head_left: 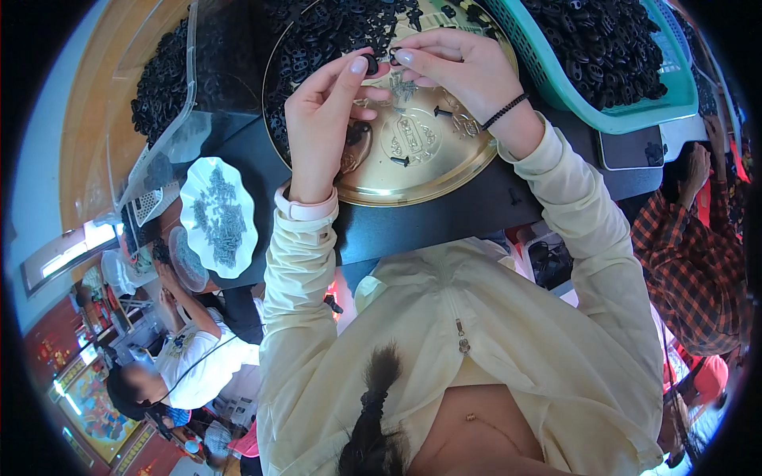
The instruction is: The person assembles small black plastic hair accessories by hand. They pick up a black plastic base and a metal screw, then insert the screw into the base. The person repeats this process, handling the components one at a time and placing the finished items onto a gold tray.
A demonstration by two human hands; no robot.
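Note:
Over a round gold tray (373, 193), my left hand (327, 107) pinches a small round black plastic piece (370, 64) between thumb and forefinger. Close beside it, my right hand (472, 75) has thumb and forefinger closed on a tiny black part (394, 55), mostly hidden by the fingertips. The two pieces are a little apart. Many small black plastic pieces (313, 55) are heaped on the tray's far left. A few loose black parts (442, 112) lie on its bare gold surface, along with small metal pins (403, 89) under my hands.
A white scalloped dish (246, 202) of small metal pins stands left of the tray. Beyond it is a transparent bin (190, 71) with black pieces. A teal basket (679, 110) full of black pieces sits at right, beside a dark flat device (629, 149). Other people sit on both sides.

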